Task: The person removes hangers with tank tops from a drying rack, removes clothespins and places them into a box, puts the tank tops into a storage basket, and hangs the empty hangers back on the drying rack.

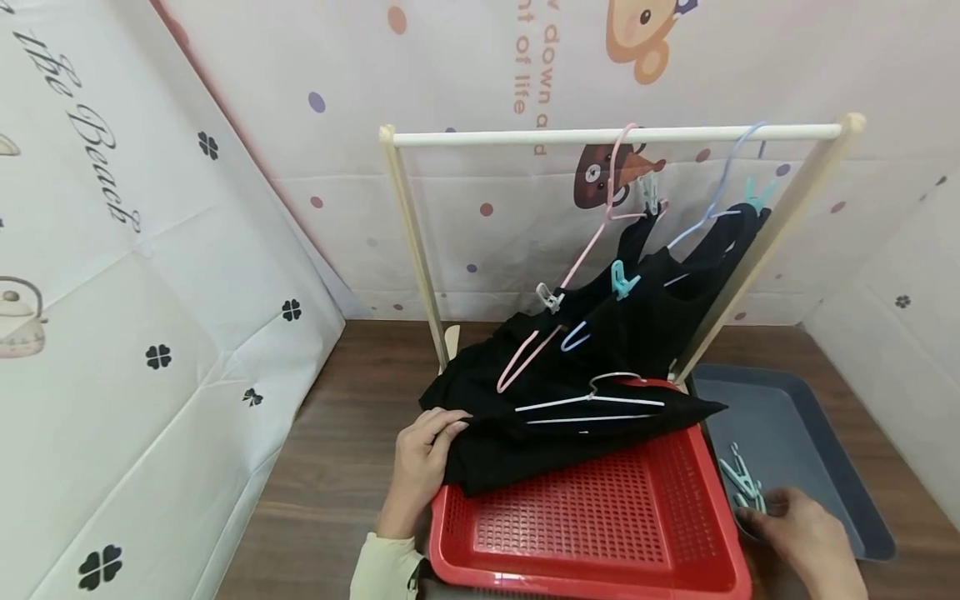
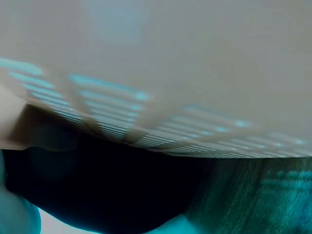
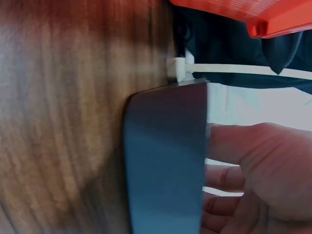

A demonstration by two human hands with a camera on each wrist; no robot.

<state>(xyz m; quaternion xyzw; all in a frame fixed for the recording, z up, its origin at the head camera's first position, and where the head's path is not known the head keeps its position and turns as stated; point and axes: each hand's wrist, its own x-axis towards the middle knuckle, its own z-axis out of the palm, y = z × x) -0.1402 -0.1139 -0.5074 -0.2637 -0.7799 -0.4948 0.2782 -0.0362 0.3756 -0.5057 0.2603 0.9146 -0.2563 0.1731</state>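
Note:
My left hand pinches the left edge of a black garment that lies across the red basket. A white hanger sits inside the garment's neck opening. At the right, my right hand reaches over the grey tray, thumb and fingers right at several pale green clothespins. In the right wrist view the fingertips are hidden behind the tray's side; I cannot tell if they grip a clothespin.
Behind the red basket stands a rack with a white rail. Black garments hang there on a pink hanger and a blue hanger, fastened with clothespins. Printed sheets line the back and sides of the wooden table.

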